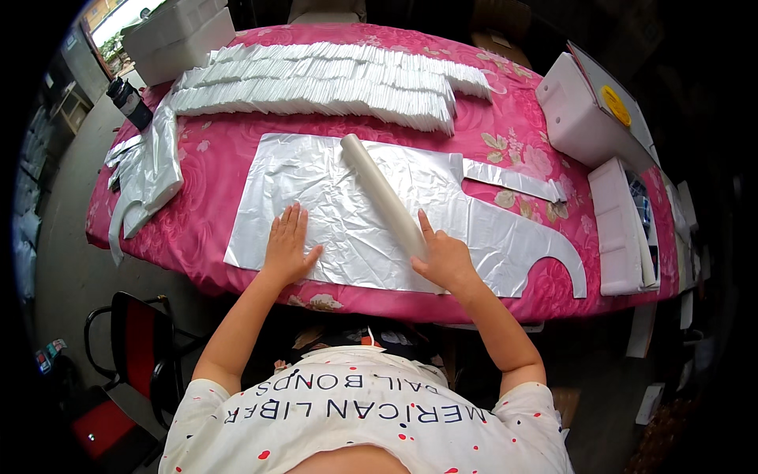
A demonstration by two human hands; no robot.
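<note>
On the pink floral tablecloth (pixel 221 158), near its front edge, lies one flat, crinkled translucent-white plastic sheet cut to a garment-like outline (pixel 332 213), with a curved notch at its right end. Left hand (pixel 287 246): open, fingers spread, palm pressed flat on the sheet's left half; holds nothing. Right hand (pixel 442 257): partly curled around the near end of one pale translucent plastic tube roll (pixel 384 197), which lies diagonally across the sheet's middle, far end pointing away. Judgement: the sheet is being smoothed or rolled; best to keep the left palm anchoring the film and move the roll evenly with light pressure, so creases are pushed outward rather than folded in. Beyond the sheet, toward the tablecloth's far edge: two long overlapping rows of folded white plastic pieces (pixel 316 87); pieces too many to count. At the tablecloth's left edge: one loose crumpled bundle of plastic film (pixel 150 170). At its right edge: two white foam blocks (pixel 584 118).
</note>
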